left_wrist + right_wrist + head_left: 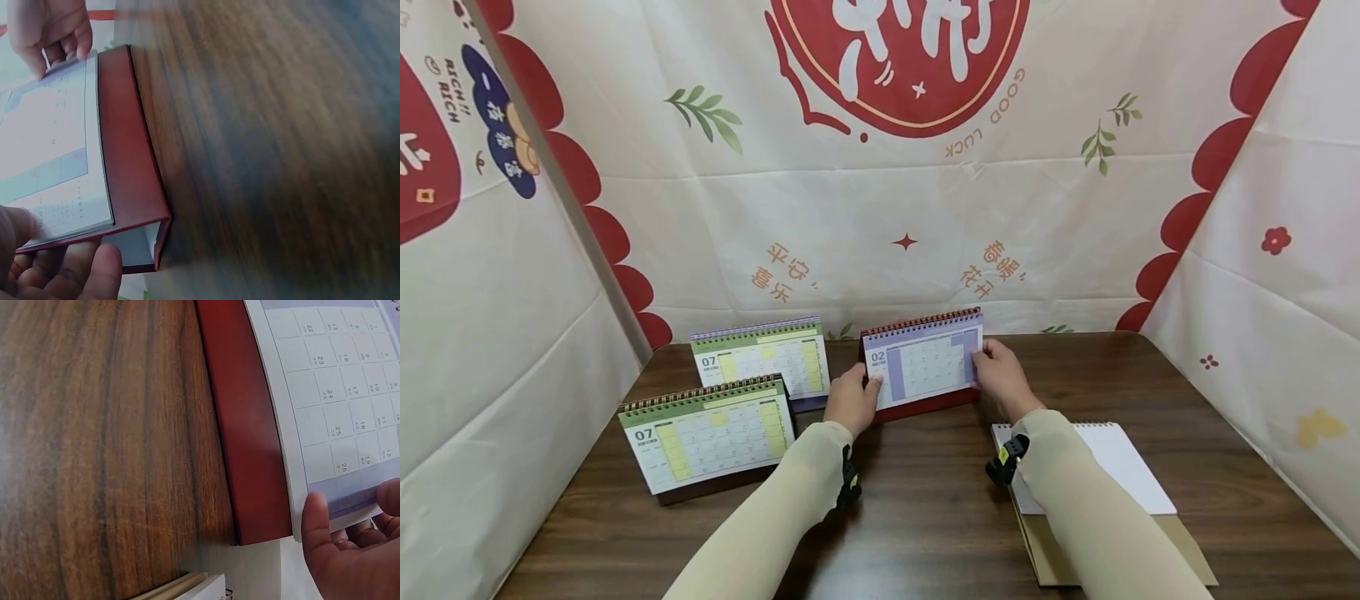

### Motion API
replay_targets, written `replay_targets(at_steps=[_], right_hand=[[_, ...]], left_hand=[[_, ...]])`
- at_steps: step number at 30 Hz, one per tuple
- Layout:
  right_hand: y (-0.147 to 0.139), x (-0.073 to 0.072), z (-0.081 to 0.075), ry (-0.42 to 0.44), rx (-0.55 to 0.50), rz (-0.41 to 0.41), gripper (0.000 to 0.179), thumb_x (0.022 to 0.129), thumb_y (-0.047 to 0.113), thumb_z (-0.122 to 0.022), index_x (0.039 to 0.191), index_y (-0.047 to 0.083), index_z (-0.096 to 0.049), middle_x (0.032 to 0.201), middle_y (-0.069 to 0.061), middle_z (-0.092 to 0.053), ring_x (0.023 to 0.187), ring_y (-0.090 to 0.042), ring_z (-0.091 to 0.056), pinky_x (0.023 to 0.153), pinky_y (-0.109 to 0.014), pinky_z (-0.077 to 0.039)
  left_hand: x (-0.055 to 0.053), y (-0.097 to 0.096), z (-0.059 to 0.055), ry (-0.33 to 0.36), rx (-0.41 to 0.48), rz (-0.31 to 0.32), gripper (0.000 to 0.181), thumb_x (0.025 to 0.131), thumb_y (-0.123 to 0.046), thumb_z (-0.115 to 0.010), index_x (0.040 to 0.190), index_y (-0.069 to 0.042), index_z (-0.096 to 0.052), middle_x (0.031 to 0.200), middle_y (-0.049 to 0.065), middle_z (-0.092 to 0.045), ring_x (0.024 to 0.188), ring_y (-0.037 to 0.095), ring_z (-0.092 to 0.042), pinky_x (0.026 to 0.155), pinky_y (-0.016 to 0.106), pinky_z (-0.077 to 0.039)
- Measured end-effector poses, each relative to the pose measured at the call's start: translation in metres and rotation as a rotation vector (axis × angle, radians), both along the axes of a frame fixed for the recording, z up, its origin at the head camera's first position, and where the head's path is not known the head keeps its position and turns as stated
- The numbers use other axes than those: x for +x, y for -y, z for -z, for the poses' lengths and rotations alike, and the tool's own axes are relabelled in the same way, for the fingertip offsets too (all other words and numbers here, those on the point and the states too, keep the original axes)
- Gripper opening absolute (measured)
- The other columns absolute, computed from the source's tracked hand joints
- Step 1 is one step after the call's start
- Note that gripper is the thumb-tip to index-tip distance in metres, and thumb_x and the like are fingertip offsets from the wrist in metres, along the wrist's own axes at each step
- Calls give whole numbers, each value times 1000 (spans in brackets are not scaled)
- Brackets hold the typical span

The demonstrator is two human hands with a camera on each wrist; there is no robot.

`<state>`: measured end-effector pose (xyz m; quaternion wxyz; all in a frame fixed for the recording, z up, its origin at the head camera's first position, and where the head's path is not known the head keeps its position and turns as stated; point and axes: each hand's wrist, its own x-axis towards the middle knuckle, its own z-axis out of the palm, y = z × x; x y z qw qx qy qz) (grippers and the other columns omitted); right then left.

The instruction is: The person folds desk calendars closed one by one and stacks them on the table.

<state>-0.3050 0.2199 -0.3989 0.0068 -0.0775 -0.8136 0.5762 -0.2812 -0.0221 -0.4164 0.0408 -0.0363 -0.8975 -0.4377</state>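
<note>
A red desk calendar (925,367) with a purple "02" page stands upright at the back of the table. Its left edge is gripped by my left hand (853,398), the thumb on the page front and the fingers behind, as the left wrist view shows. On the opposite edge my right hand (1002,379) pinches the pages; in the right wrist view its thumb and a finger lie on the purple column (340,497). Below the pages the red base (247,425) shows along the wooden tabletop.
Left of my hands stand two green-topped "07" calendars, a front one (711,437) and one behind it (767,362). Beneath my right forearm lies a calendar with blank white pages (1123,467) and a tan base. Printed cloth (887,208) walls in the table.
</note>
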Motion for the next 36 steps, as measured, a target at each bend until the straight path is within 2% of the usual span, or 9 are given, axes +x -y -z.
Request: replay_targets(at_steps=[9,17,24,29,36], right_hand=[[-1,-5,1,14,-20,-18,40,110,21,-32,143,3,-44,133,-20,-49,104,-28,-51,78,-34,-50],[1,-7,2,9,-13,-3,40,110,23,-31,143,5,-43,135,-19,-48,106,-29,-48,83,-37,-47],[0,-11,4,3,17,-55,43,110,22,-25,148,4,-36,136,-21,-47,107,-31,-48,80,-34,-43],[-3,-12,6,9,29,-78,44,110,22,-22,149,4,-32,138,-21,-44,109,-32,-46,81,-34,-41],[-5,-14,7,9,24,-84,43,109,20,-24,146,1,-35,138,-22,-44,111,-33,-46,85,-37,-41]], left_hand=[[12,-1,-1,-20,-43,28,23,103,-25,-56,116,-8,-64,102,8,-70,84,17,-62,77,40,-52],[19,-2,-2,-11,-51,52,22,103,-23,-57,117,-7,-63,103,8,-69,84,16,-62,77,39,-52],[27,-6,-3,5,-53,87,25,103,-22,-55,122,-6,-62,107,8,-69,89,17,-64,79,39,-53],[31,-11,-5,13,-35,89,26,102,-22,-57,122,-6,-64,110,9,-70,90,17,-65,81,40,-53],[34,-14,-3,11,-24,74,25,101,-20,-59,119,-4,-66,107,9,-71,88,16,-66,78,38,-54]])
